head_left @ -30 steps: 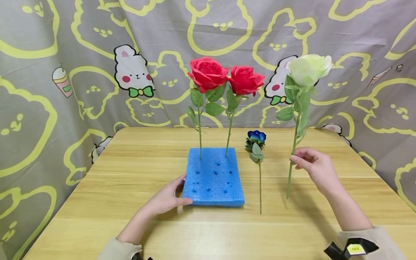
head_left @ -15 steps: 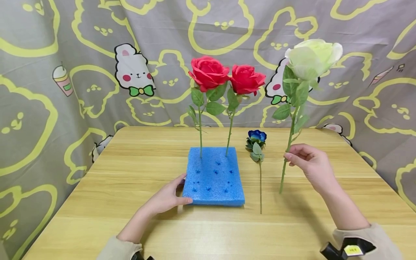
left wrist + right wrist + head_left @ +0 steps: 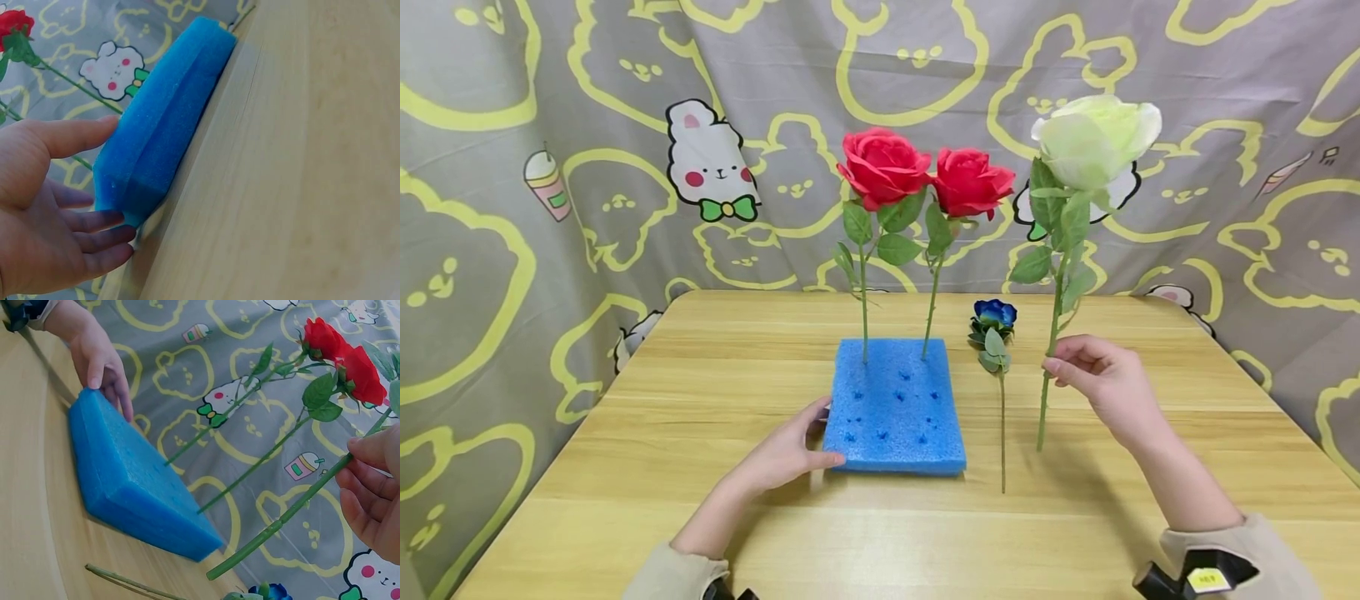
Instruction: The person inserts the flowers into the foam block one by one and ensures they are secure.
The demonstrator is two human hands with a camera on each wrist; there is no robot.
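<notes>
Between right thumb and fingers, my right hand (image 3: 1101, 387) pinches the green stem of a pale green-white rose (image 3: 1093, 146). The flower stands nearly upright, and its stem end hangs free in the right wrist view. My left hand (image 3: 786, 450) rests against the left side of a blue foam block (image 3: 895, 425), thumb at the near left corner. Those fingers look fairly straight in the left wrist view (image 3: 94, 244). Two roses, a larger red rose (image 3: 883, 171) and another red rose (image 3: 972, 183), stand in the block's far part. Several small holes dot its top.
A blue rose (image 3: 995, 315) lies on the wooden table (image 3: 662, 400) between the block and my right hand, stem toward me. Behind the table hangs a grey curtain (image 3: 805, 67) with yellow outlines and bunny prints.
My right hand has moved left with the white rose, bringing it nearer to the blue rose. The bloom came up and then dipped slightly. My left hand stays at the foam block.
</notes>
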